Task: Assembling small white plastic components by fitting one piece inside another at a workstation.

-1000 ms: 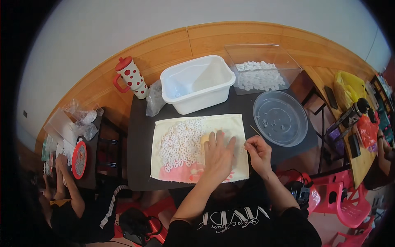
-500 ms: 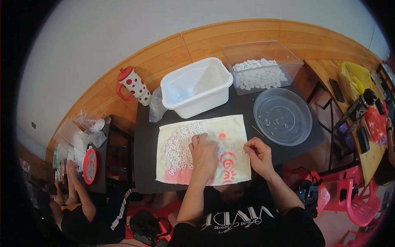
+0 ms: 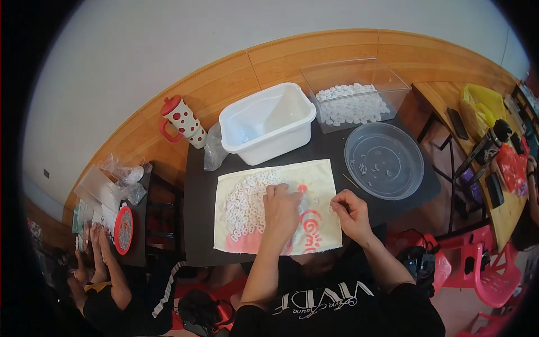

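A cream cloth (image 3: 320, 171) with red and pink print lies across the dark table, and a spread of small white ring-shaped pieces (image 3: 245, 205) covers its left part. My left hand (image 3: 282, 210) rests at the right side of these pieces, its fingers curled downward and its fingertips partly hidden. Over the cloth's right edge, my right hand (image 3: 352, 216) pinches thumb and forefinger together. Anything between those fingertips is too small to make out.
Behind the cloth stand a white basin (image 3: 269, 137) and a clear bin (image 3: 401, 98) of white pieces. A round clear tray (image 3: 412, 182) holds small bits, with a thin stick (image 3: 349, 178) beside it. A dotted tumbler (image 3: 188, 123) stands back left. Another person works at a red tray (image 3: 131, 238).
Both hands keep nearly the same places. The right hand's fingers have drawn slightly inward and down at the cloth's edge. The view has shifted slightly.
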The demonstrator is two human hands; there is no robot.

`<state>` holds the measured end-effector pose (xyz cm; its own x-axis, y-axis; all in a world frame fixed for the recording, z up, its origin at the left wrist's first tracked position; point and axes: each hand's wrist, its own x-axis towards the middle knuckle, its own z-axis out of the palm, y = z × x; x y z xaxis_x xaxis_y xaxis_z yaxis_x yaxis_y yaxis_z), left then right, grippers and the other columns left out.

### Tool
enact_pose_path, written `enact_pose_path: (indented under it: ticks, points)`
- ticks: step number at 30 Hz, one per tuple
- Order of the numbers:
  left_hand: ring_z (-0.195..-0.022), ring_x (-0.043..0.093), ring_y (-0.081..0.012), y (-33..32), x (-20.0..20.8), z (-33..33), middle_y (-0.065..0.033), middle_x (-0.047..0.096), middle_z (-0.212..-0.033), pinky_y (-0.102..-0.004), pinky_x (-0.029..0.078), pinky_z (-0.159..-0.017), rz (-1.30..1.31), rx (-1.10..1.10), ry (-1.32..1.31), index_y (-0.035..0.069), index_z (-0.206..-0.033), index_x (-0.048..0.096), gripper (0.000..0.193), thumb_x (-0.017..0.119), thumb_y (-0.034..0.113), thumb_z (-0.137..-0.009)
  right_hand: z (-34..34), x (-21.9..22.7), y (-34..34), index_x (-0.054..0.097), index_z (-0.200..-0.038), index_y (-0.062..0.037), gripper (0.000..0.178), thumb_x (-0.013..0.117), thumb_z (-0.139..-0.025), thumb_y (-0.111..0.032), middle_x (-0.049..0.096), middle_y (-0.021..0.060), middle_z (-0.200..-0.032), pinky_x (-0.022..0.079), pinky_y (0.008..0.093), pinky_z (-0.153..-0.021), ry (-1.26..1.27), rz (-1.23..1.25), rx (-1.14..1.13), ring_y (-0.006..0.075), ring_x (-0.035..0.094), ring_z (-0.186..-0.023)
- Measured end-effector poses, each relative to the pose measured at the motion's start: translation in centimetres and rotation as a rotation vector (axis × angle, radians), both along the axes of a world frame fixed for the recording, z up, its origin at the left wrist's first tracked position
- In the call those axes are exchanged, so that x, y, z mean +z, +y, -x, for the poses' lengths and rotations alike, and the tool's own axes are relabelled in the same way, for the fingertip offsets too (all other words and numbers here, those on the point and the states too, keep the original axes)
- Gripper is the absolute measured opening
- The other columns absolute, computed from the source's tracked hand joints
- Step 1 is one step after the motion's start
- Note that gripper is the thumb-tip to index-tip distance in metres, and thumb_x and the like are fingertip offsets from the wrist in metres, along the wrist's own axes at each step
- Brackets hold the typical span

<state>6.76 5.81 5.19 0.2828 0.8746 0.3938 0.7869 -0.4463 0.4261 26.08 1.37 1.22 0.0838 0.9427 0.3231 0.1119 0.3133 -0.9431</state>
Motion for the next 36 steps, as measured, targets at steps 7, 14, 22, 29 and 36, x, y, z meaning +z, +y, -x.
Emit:
enact_pose_path:
  ticks: [7,14,22,29,36]
  points:
    - [-0.098,0.056,-0.037,0.0,-0.4,1.0,-0.0175,0.065,-0.101,-0.0437,0.046,-0.086,-0.047,-0.07,-0.233,0.001,-0.087,0.071,0.011,0.065,0.0,-0.077,0.1,0.0,0.0,0.058,-0.09,0.0022,0.004,0.06,-0.091,0.006,0.054,0.0008,-0.08,0.041,0.0201,-0.067,0.06,0.001,0.0,0.0048,0.052,-0.073]
    - [-0.07,0.068,-0.0195,-0.8,-1.4,2.5,-0.0132,0.069,-0.082,-0.0278,0.054,-0.065,0.053,-0.056,-0.473,-0.003,-0.086,0.068,0.01,0.068,-0.007,-0.077,1.7,1.4,-0.1,0.059,-0.09,0.0015,0.004,0.06,-0.091,0.006,0.056,0.0006,-0.083,0.043,0.0199,-0.069,-0.032,0.001,0.032,0.0048,0.054,-0.076]
    - [-0.066,0.065,-0.0178,-2.0,-1.2,3.4,-0.0124,0.068,-0.079,-0.0274,0.052,-0.061,0.233,-0.071,-0.671,-0.003,-0.083,0.067,0.006,0.066,-0.006,-0.079,5.8,1.8,1.5,0.06,-0.096,0.0001,0.007,0.059,-0.092,0.006,0.062,0.0014,-0.088,0.047,0.0212,-0.073,0.229,0.03,0.197,0.0057,0.058,-0.081]
    - [-0.088,0.057,-0.0302,-2.3,2.3,2.4,-0.0111,0.062,-0.088,-0.0376,0.048,-0.078,-0.034,-0.202,-0.179,0.004,-0.088,0.072,0.016,0.072,0.003,-0.073,4.8,0.9,2.2,0.062,-0.097,-0.0027,0.002,0.061,-0.095,-0.002,0.066,0.0026,-0.089,0.045,0.0218,-0.071,0.468,-0.058,-0.173,0.0079,0.06,-0.078]
    - [-0.092,0.052,-0.0296,-2.7,0.1,-0.9,-0.0127,0.058,-0.089,-0.0359,0.045,-0.079,-0.043,-0.23,0.129,0.004,-0.077,0.071,0.011,0.07,0.008,-0.068,5.1,0.3,2.1,0.061,-0.098,-0.0025,0.003,0.06,-0.096,-0.004,0.066,0.0035,-0.09,0.045,0.0223,-0.071,0.524,-0.051,-0.184,0.0085,0.06,-0.078]
